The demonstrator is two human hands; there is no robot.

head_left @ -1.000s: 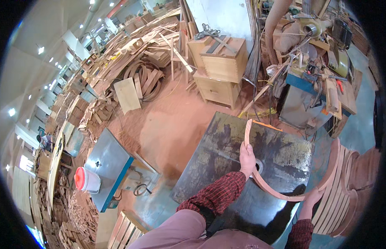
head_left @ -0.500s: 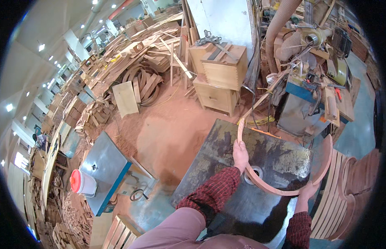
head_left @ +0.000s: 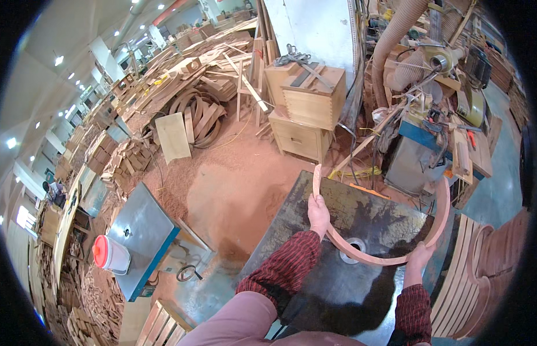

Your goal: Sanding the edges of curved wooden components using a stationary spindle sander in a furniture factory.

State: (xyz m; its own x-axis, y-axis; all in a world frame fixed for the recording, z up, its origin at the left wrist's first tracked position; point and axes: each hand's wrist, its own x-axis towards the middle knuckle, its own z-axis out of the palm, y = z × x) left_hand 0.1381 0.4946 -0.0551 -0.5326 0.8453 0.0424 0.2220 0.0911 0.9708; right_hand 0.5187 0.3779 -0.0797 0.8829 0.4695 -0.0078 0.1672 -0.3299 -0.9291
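A curved wooden piece [head_left: 374, 258], bent like a U and reddish-brown, is held in both of my hands over a dark metal machine table [head_left: 291, 230]. My left hand [head_left: 318, 215] is closed around its left arm, below the upper end. My right hand [head_left: 419, 254] grips the lower right of the curve. Partly behind the wood, a round metal fitting [head_left: 352, 247] sits in the tabletop. Both sleeves are dark red and black. Whether the wood touches the table, I cannot tell.
Left stands a blue-edged metal table [head_left: 143, 230] with a red-lidded white bucket [head_left: 110, 254]. Wooden drawer boxes [head_left: 306, 132] stand beyond my table. On the right are stacked curved slats [head_left: 462, 271] and a machine with a blue edge [head_left: 419, 153]. Sawdust [head_left: 222, 190] covers the floor.
Both hands have moved left with the curved wooden piece, its right arm swinging in from the right. The grip of each hand looks the same.
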